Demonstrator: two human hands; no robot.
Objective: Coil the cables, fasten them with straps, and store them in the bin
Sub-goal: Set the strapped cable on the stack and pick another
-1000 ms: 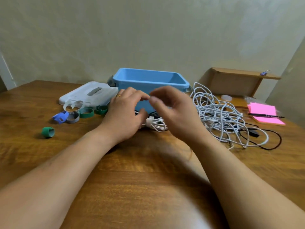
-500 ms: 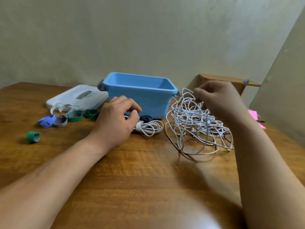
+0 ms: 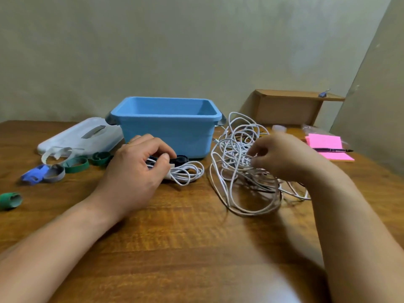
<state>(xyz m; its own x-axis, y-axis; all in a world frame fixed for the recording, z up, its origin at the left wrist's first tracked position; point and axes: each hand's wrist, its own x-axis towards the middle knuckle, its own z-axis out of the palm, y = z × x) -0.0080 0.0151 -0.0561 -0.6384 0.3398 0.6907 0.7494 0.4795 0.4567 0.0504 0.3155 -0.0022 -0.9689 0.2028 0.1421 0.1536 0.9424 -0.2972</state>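
Note:
My left hand (image 3: 136, 171) grips one end of a small coiled white cable (image 3: 188, 172) lying on the wooden table in front of the blue bin (image 3: 168, 125). A black strap or cable piece (image 3: 180, 159) pokes out beside my left thumb. My right hand (image 3: 282, 157) reaches into a large tangled heap of white cables (image 3: 237, 162) right of the bin, its curled fingers pinching strands there. Several straps lie at the left: green rings (image 3: 76, 165), a grey one (image 3: 54, 173), a blue one (image 3: 33, 174), a white one (image 3: 53, 152) and a rolled green one (image 3: 9, 200).
The bin's white lid (image 3: 80, 136) lies left of the bin. A cardboard box (image 3: 288, 108) stands at the back right. Pink sticky notes (image 3: 328, 147) with a pen (image 3: 332, 150) lie at the right, near the wall.
My right hand left the small coil, lifted the tangled cables, and has now come down and left into the heap, which lies lower on the table. My left hand keeps hold of the small coil.

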